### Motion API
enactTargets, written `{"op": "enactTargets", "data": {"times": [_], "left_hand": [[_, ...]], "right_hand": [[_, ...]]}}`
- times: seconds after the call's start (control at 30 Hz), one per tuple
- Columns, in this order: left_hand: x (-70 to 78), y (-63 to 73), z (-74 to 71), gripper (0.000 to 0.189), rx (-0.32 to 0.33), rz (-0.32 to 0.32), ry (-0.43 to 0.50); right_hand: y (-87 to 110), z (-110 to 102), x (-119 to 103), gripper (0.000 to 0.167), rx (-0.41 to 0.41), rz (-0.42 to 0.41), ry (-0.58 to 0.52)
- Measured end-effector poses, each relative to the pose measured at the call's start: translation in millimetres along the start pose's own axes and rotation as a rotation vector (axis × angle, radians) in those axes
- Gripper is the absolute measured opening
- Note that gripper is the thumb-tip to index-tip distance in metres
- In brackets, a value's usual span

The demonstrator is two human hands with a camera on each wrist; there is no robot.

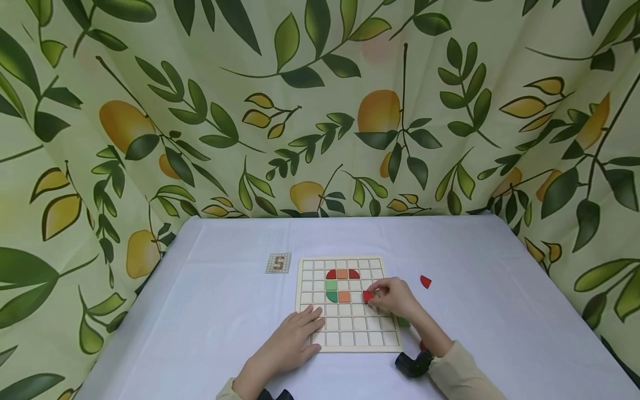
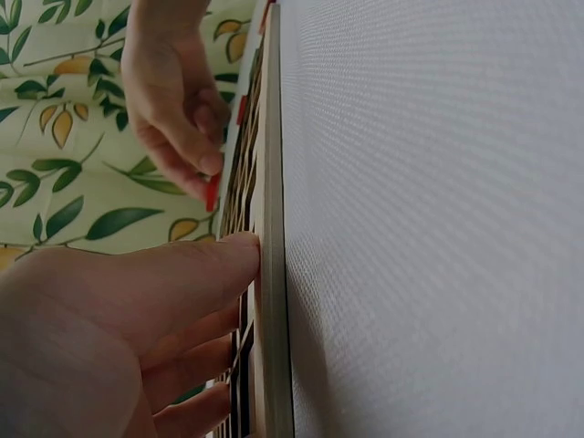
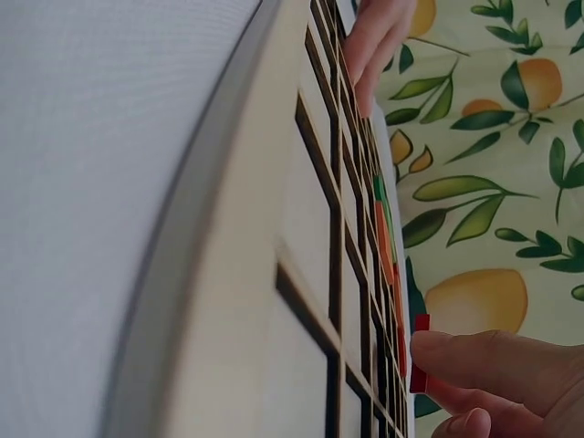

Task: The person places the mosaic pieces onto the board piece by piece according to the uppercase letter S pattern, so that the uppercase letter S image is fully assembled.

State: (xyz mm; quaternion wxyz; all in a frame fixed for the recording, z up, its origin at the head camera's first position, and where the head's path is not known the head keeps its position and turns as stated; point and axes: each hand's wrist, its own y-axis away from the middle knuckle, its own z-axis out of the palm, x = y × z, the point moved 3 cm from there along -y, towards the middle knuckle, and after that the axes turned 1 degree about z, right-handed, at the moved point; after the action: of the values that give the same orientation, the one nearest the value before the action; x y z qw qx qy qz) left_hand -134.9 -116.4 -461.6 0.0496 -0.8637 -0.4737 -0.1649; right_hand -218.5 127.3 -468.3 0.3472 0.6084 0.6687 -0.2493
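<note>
A gridded wooden board (image 1: 355,336) lies on the table. Set in its cells are two red rounded pieces (image 1: 354,274), two orange squares (image 1: 344,296), a light green square (image 1: 331,285) and a dark green rounded piece (image 1: 332,297). My right hand (image 1: 396,298) pinches a red tile (image 3: 420,379) between thumb and fingers, just over the board's right part; its full outline is hidden by the fingers. My left hand (image 1: 291,340) rests with extended fingers on the board's lower left, its thumb (image 2: 205,274) against the near edge.
A small pattern card (image 1: 278,263) lies left of the board. Off to the right is a loose red piece (image 1: 425,281). Partly covered by the right arm are a green piece (image 1: 404,322) and another red piece (image 1: 422,345). A leaf-patterned curtain (image 1: 320,111) hangs behind the white table (image 1: 200,289).
</note>
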Motion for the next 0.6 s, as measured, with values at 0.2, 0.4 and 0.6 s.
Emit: {"op": "enactTargets", "data": {"times": [0.2, 0.4, 0.6], "left_hand": [[1.2, 1.6, -1.5, 0.049, 0.009, 0.012, 0.002], [0.6, 1.6, -1.9, 0.049, 0.018, 0.018, -0.004], [-0.1, 0.3, -1.3, 0.049, 0.009, 0.013, -0.006]], "right_hand": [[-1.6, 5, -3, 0.015, 0.001, -0.003, 0.011], [-3.3, 10, -11, 0.014, -0.002, 0.015, 0.018], [-4.8, 13, -17, 0.014, -0.014, 0.012, 0.031]]}}
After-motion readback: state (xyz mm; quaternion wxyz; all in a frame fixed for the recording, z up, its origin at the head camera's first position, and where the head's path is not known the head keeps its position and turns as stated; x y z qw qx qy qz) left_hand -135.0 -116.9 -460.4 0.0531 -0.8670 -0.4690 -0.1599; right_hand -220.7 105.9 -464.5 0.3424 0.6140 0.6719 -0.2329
